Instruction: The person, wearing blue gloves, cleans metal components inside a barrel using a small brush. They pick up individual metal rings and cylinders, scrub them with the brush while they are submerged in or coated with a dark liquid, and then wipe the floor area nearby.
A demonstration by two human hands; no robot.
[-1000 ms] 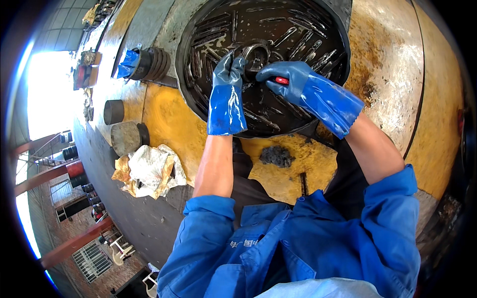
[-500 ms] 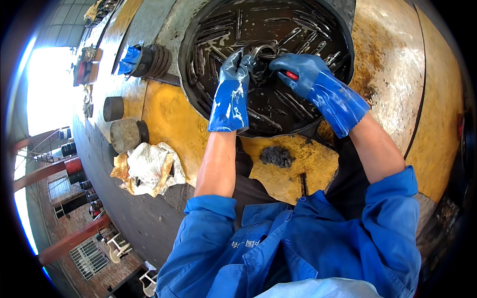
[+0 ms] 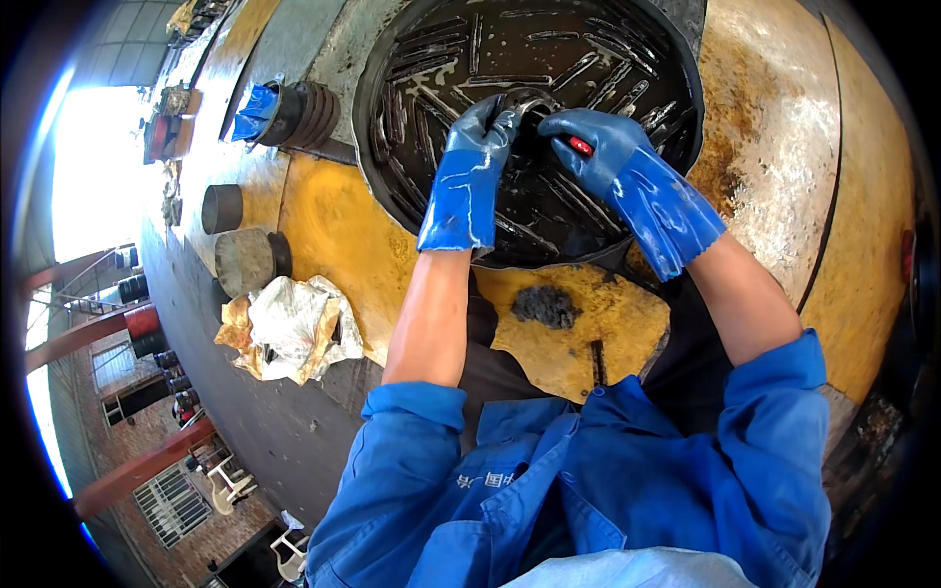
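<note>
Left hand (image 3: 482,132) and right hand (image 3: 593,145) near each other over the pan (image 3: 367,127); ring (image 3: 529,96) blocks the gap between. Ahead of both, strips (image 3: 510,79) lie low, passable above. Pan rim stands either side and behind. Left of left hand, past rim: yellow sheet (image 3: 333,220) open, then stack (image 3: 312,120) and cylinder (image 3: 223,209). Right of right hand, past rim: broad free sheet (image 3: 769,147). Behind, between forearms: clump (image 3: 546,307), bar (image 3: 599,363).
</note>
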